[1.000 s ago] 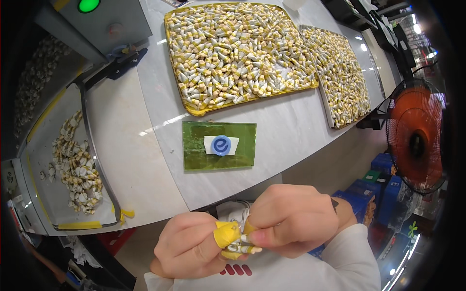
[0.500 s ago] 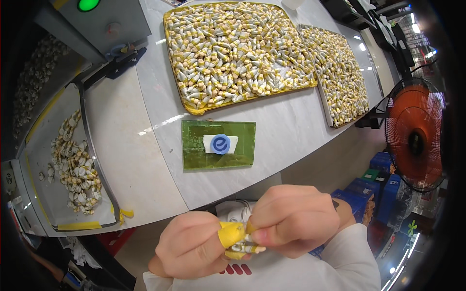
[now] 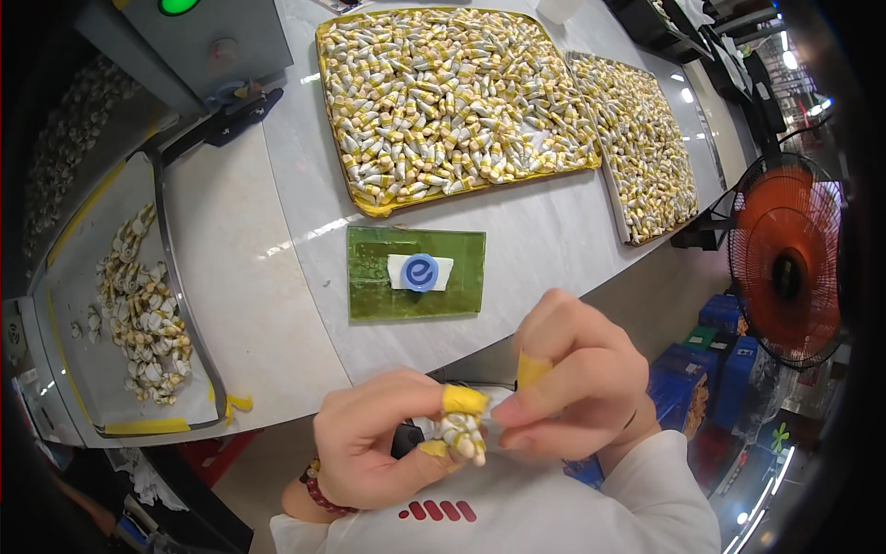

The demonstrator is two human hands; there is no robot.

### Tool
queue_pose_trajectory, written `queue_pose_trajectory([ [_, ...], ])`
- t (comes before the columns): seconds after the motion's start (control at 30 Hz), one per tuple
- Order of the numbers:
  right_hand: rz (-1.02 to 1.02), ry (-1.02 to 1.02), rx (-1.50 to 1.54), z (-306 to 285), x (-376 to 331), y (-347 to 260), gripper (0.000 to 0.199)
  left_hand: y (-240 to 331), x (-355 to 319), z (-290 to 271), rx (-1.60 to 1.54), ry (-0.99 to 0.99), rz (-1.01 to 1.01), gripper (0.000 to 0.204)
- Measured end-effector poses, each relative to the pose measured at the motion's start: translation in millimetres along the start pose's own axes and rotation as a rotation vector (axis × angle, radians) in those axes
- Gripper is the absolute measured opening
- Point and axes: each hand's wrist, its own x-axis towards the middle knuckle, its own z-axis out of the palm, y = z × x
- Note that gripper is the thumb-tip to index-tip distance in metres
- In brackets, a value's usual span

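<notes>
A pale table (image 3: pixel 535 222) spread across the scene. On its far side lay a large yellow-edged tray (image 3: pixel 372 210) packed with small white-and-yellow pieces; an orange fan (image 3: pixel 787 263) stood at the far right. Just right of the large tray lay a second filled tray (image 3: pixel 620 212), and at the left a dark-rimmed tray (image 3: pixel 83 374) held a loose heap. A green slab (image 3: pixel 369 300) lay near the table's near edge. Off that edge, the right hand (image 3: pixel 586 383) was curled, thumb near the fingers; whether it pinched anything, I cannot tell. Left of it, the left hand (image 3: pixel 392 439) pinched a white-and-yellow bundle (image 3: pixel 459 432) between thumb and forefinger. The bundle's long axis ran far to near, slanting slightly right, its pale tips pointing near. Yellow wraps (image 3: pixel 464 400) covered those two fingertips.
</notes>
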Motion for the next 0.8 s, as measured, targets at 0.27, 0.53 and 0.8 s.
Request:
queue_pose_trajectory([
  [0.27, 0.034, -0.11, -0.013, -1.8, 1.7, 0.1, 0.015, 5.6, -5.1, 12.0, -0.286, 0.067, -0.136, 0.025],
  [0.53, -0.054, -0.075, -0.072, 0.3, -3.0, 1.5, 0.018, -7.0, -0.6, 7.2, -0.112, -0.015, 0.1, 0.021],
  [0.8, -0.088, -0.096, -0.159, 7.8, -4.6, -0.7, 0.02, 18.8, -2.0, 3.1, 0.043, -0.041, -0.042, 0.022],
])
